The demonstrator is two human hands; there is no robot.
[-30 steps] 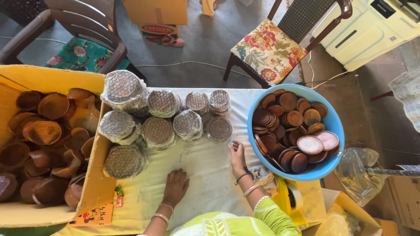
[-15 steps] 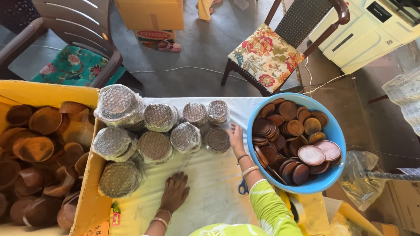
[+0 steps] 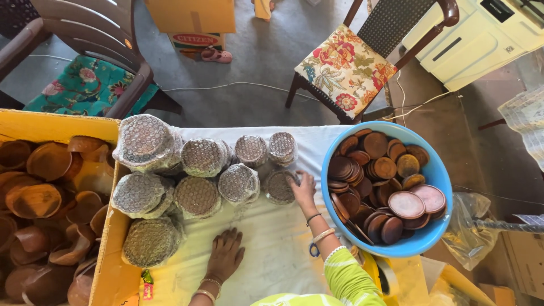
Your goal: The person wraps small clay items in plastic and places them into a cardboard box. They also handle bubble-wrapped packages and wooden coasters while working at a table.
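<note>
Bubble-wrapped round bundles point(image 3: 192, 170) noted on white-covered table point(image 3: 272, 255), grouped toward far left corner — three rough rows, packed touching.

Right hand point(image 3: 302, 190) at right end of middle row, fingers curled over the wrapped bundle point(image 3: 279, 186) nearest the blue tub; palm on its right side, thumb toward near edge. Grip closed around the bundle's rim, not lifted off the cloth as far as could be seen. Bangles on that wrist, green-yellow sleeve point(image 3: 348, 277) behind.

Left hand point(image 3: 225, 255) flat on bare cloth near table's near edge, palm down, fingers loosely spread, holding nothing. Nearest bundle point(image 3: 150, 241) just to its left, not touching.

Blue tub point(image 3: 422, 238) at right edge of table, filled with brown clay discs point(image 3: 385, 187), stacked and leaning; two paler pinkish lids point(image 3: 419, 201) on top toward right rim. Tub just beside right hand.

Yellow box point(image 3: 110, 272) off left edge, full of brown clay bowls point(image 3: 39, 192), heaped loosely.

Beyond far edge — floral-cushioned chair point(image 3: 345, 71) and dark chair with teal cushion point(image 3: 90, 85) on grey floor.
</note>
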